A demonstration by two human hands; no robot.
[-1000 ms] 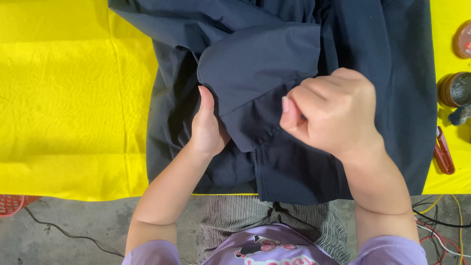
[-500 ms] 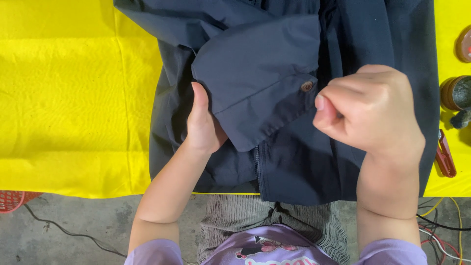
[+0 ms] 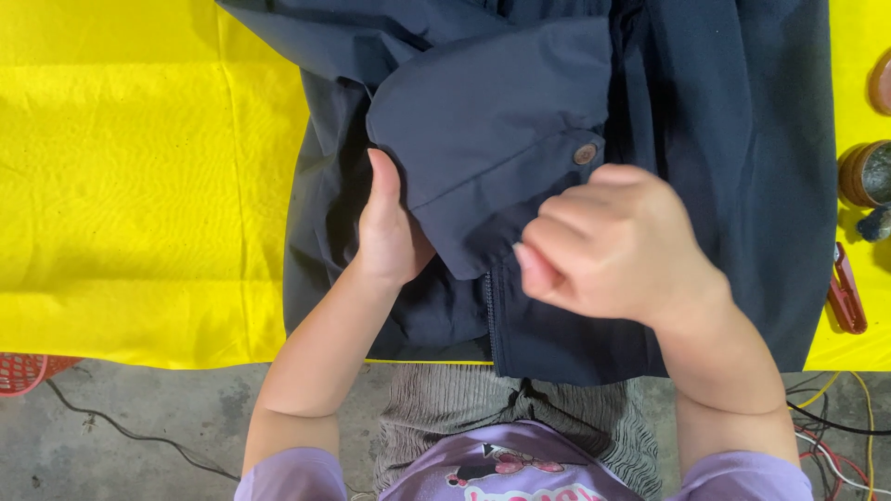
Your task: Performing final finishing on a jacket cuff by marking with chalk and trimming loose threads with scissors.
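A dark navy garment (image 3: 733,139) lies spread on a yellow table cover (image 3: 139,186). One sleeve is folded across it, its cuff (image 3: 483,121) bearing a brown button (image 3: 585,153). My left hand (image 3: 385,232) grips the cuff's left edge, with the thumb upright on top and the fingers tucked under the fabric. My right hand (image 3: 613,246) is curled into a fist just below the button, over the cuff's lower corner. Whether anything is pinched in its fingers is hidden.
At the right edge stand a round brown container (image 3: 868,172) and a red clip-like tool (image 3: 846,297) on the yellow cover. A red basket (image 3: 23,371) sits on the concrete floor at the left, and cables (image 3: 835,427) trail at the right.
My right fist swung out to the right, then came back left and down below the button. The left hand kept its hold on the cuff. The button became visible.
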